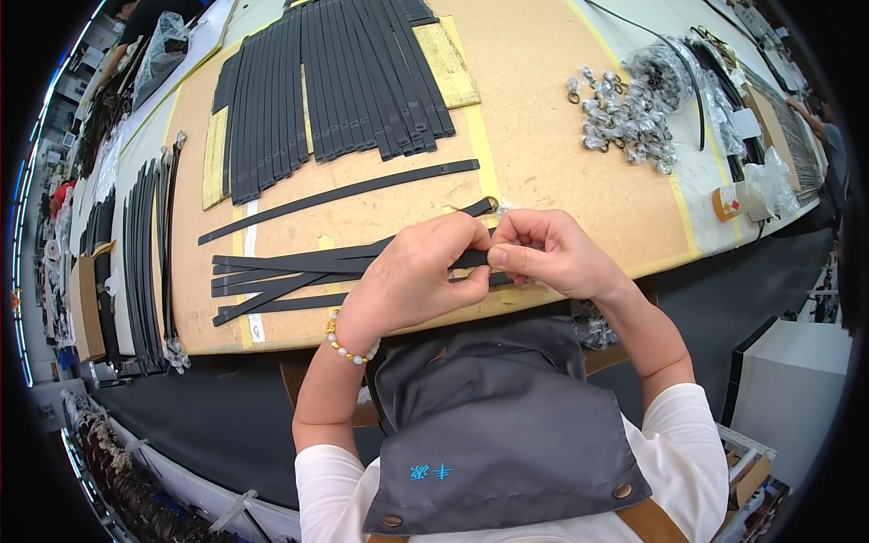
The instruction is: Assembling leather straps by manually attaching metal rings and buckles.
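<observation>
Over the near part of the table, both hands work on one black strap (472,260). My right hand (554,256) is closed, its thumb and index finger pinching the strap's end. Curled over the same strap just to the left is my left hand (412,269), partly hiding it. Several loose black straps (262,282) run out from under that hand, some crossing each other. A strap tip with a metal ring (491,204) and clear wrap lies just beyond my fingers. Farther off, a single strap (339,201) lies by itself.
A wide row of black straps (335,81) covers the far middle of the table (534,118). Wrapped metal rings (625,118) are heaped at the right, near an orange-labelled container (727,201). More long straps (143,262) hang at the left edge. A cardboard box (86,308) stands there.
</observation>
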`<state>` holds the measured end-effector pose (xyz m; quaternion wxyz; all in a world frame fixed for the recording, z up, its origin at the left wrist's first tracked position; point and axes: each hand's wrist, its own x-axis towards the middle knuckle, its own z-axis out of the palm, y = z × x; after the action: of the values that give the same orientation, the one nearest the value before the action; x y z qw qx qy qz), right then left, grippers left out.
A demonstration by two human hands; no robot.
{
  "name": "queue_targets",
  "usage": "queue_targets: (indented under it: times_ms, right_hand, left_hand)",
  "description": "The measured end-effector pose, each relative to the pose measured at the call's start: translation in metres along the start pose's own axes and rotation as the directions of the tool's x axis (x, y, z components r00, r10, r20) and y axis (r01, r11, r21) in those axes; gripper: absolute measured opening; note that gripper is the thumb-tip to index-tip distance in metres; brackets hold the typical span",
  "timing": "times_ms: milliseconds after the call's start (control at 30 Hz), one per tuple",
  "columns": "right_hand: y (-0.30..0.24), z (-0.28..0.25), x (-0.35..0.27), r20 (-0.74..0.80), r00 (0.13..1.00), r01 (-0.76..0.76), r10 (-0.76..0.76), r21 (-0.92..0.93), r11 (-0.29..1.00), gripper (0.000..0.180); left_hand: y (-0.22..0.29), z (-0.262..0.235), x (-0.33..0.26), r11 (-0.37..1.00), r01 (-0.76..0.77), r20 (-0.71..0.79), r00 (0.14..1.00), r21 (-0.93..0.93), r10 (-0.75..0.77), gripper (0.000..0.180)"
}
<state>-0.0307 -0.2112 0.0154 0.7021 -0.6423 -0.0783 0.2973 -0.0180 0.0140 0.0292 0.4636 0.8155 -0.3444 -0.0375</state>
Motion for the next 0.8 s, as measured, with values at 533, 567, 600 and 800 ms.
queue_targets:
  times_ms: [533, 567, 600, 800]
  right_hand:
    - [-0.008, 0.001, 0.003, 0.144, 0.986, 0.115, -0.078, -0.27, 0.956, 0.026]
    - [-0.005, 0.001, 0.003, 0.121, 0.987, 0.138, -0.108, -0.283, 0.949, 0.025]
    - [-0.001, 0.001, 0.004, 0.097, 0.986, 0.161, -0.137, -0.297, 0.941, 0.025]
    - [0.028, 0.018, 0.012, 0.025, 0.922, 0.385, -0.386, -0.147, 0.911, 0.03]
  left_hand:
    - [-0.003, 0.004, -0.003, 0.996, -0.094, -0.044, 0.995, 0.001, 0.094, 0.02]
    - [-0.001, 0.002, -0.003, 0.999, -0.033, 0.002, 0.999, -0.021, 0.033, 0.021]
    - [0.002, -0.001, -0.003, 0.999, -0.034, 0.003, 0.999, -0.022, 0.034, 0.021]
    - [0.0, -0.002, -0.006, 0.976, 0.045, -0.049, 0.997, -0.212, -0.057, 0.02]
